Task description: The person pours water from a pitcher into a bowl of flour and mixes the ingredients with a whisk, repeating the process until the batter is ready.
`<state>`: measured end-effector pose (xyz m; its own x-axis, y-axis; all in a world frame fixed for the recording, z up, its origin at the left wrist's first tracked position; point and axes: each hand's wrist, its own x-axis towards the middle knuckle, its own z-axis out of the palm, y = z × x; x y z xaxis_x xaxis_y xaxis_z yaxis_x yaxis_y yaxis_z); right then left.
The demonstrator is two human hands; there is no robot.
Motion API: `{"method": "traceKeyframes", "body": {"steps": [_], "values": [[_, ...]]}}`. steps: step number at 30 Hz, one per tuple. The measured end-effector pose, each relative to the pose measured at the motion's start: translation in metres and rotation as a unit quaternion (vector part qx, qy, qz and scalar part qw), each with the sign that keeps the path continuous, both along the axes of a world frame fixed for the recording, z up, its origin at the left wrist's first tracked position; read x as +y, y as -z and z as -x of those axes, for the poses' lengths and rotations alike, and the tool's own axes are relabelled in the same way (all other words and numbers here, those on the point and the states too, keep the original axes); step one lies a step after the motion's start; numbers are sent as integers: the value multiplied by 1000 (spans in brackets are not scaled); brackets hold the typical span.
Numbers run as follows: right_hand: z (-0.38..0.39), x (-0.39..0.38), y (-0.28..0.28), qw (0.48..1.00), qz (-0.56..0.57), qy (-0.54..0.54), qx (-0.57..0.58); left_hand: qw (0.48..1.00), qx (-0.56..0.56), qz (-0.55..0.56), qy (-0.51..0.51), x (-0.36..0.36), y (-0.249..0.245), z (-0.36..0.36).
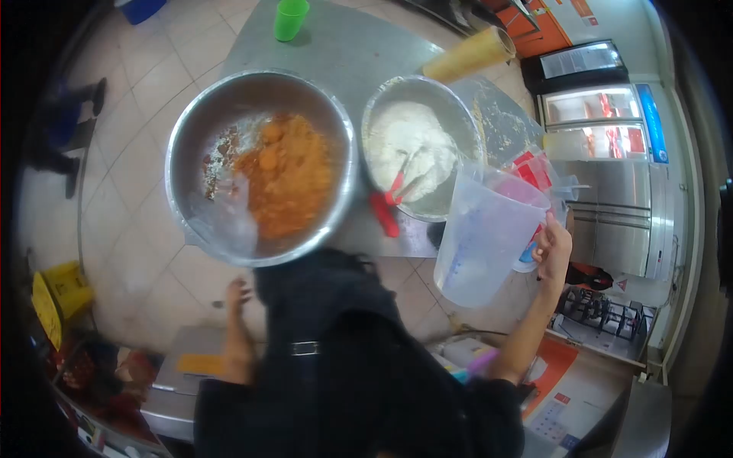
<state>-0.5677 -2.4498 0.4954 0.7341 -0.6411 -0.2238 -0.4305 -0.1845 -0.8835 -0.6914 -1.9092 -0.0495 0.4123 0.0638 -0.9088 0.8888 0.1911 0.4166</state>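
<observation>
My right hand [555, 248] is closed around the handle of a translucent plastic measuring jug [485, 237], held up to the right of the bowls. The jug looks nearly empty. My left hand [238, 294] hangs below the large steel bowl [187, 145], apart from it, with loosely bent fingers and nothing visible in it. Inside that bowl are an orange egg-like mixture [298, 179], white and brown powder, and a clear plastic bag [229, 217] draped over the rim. A smaller steel bowl [463, 107] holds white flour [405, 130] and a red-handled utensil [388, 208].
On the steel table [351, 49] are a green cup [290, 19] and a big roll of wrap [469, 57]. A red-and-white bag [532, 169] lies behind the jug. A gas stove [611, 313] and a fridge [599, 126] stand at right. A person's legs [72, 137] show at left.
</observation>
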Motion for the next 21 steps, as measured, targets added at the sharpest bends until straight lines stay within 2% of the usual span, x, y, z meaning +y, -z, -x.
{"method": "traceKeyframes", "body": {"steps": [2, 5, 6, 9, 14, 16, 21], "values": [[15, -11, -5, 998, -20, 23, -46, 1000, 7, 6, 8, -1, 0, 0], [35, -21, -10, 975, -64, 44, -207, 1000, 21, -4, 12, 0, -12, -7], [38, -19, -14, 975, -59, 49, -210, 1000, 18, 0, 18, -1, -14, -8], [43, -19, -26, 939, -64, 78, -328, 999, -26, 10, 23, 2, -19, -13], [37, -13, -42, 905, -38, 125, -405, 997, -47, 23, 47, 3, -16, -28], [30, -3, -47, 884, 5, 176, -433, 997, -58, 32, 40, 1, -17, -34], [29, -18, -44, 862, -33, 170, -477, 997, -70, 20, 35, 3, -7, -32]]}}
